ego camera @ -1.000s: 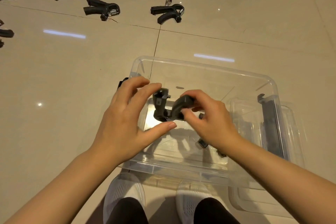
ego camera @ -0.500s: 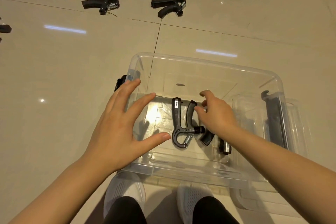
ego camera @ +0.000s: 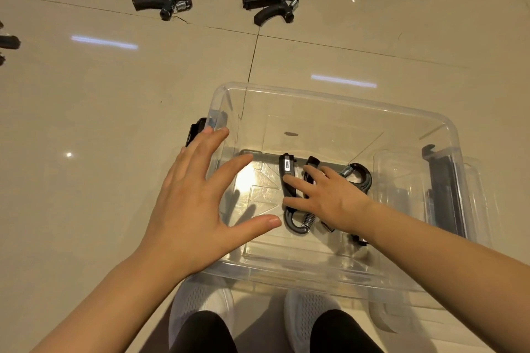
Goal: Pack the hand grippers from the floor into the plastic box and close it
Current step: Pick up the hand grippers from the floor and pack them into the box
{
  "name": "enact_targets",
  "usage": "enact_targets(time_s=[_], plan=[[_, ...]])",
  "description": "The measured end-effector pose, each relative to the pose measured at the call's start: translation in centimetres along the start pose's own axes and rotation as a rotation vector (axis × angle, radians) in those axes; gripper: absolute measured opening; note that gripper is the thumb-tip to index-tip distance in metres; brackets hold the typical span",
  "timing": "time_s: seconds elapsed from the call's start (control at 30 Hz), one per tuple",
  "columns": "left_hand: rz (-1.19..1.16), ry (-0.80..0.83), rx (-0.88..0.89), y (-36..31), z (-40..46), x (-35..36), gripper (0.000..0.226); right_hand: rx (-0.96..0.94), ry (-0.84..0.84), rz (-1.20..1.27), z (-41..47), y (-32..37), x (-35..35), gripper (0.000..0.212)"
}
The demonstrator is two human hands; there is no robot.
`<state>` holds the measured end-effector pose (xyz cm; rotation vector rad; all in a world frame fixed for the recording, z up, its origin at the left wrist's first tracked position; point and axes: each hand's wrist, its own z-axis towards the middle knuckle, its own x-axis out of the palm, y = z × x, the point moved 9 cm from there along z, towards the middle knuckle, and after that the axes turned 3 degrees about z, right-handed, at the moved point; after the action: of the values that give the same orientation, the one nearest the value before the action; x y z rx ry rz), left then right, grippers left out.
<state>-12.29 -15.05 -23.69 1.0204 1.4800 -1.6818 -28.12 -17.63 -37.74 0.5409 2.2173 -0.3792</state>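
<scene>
A clear plastic box [ego camera: 329, 97] stands open on the floor in front of my feet. Two black hand grippers lie on its bottom: one [ego camera: 288, 180] with its spring toward me, and another [ego camera: 360, 176] to its right, partly hidden by my hand. My right hand [ego camera: 324, 199] is inside the box, its straight fingers resting on the left gripper's handles. My left hand [ego camera: 198, 200] hovers spread and open over the box's left edge, holding nothing. Several more black hand grippers lie on the floor farther away, such as one [ego camera: 162, 0] and another [ego camera: 271, 7].
The clear lid [ego camera: 473, 180] with a black latch lies beside the box on the right. A black latch [ego camera: 196, 130] sits on the box's left wall. My white shoes [ego camera: 200, 312] are just behind the box. Beige tiled floor lies all around.
My right hand lowered a hand gripper into the box, laid it on the bottom and let go, its fingers now flat on it. My left hand drew back slightly, open.
</scene>
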Motion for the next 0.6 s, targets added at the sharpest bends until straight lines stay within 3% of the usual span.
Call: enact_targets(time_s=[0.3,0.43,0.6], plan=[[-0.003,-0.011,-0.021,0.2,0.1,0.0,0.082,-0.071,-0.084,-0.153,0.5,0.4,-1.4,0.06],[0.01,-0.015,-0.019,0.1,0.0,0.0,0.081,-0.118,-0.016,-0.228,1.2,0.2,-1.1,0.065],[-0.023,-0.014,-0.014,0.3,0.0,0.2,0.081,-0.104,-0.06,-0.13,1.1,0.4,-1.9,0.05]])
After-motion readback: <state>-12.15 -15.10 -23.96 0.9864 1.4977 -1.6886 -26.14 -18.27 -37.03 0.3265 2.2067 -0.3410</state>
